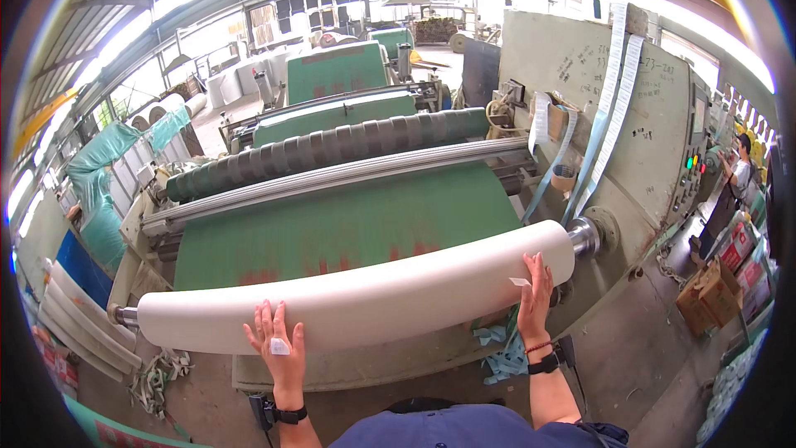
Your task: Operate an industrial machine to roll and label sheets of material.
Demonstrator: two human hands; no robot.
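A long white roll (pixel 414 290) lies across the front of a machine on a metal shaft (pixel 584 236). My left hand (pixel 275 344) rests on the near side of the roll, left of its middle, fingers spread. A small white tag or patch (pixel 280 347) shows on the back of that hand. Near the roll's right end my right hand (pixel 536 294) lies against it with fingers stretched upward. Another small white piece (pixel 520 282) sits by its thumb; whether it is attached cannot be made out. Behind the roll stretches a green sheet (pixel 348 228) with reddish stains.
A dark striped roller (pixel 332 146) and a metal bar (pixel 332 185) span the machine. Paper strips (pixel 613 120) hang over the grey side panel (pixel 547 58). A person (pixel 740 174) stands at far right near a cardboard box (pixel 710 294). Scraps (pixel 162 377) lie on the floor.
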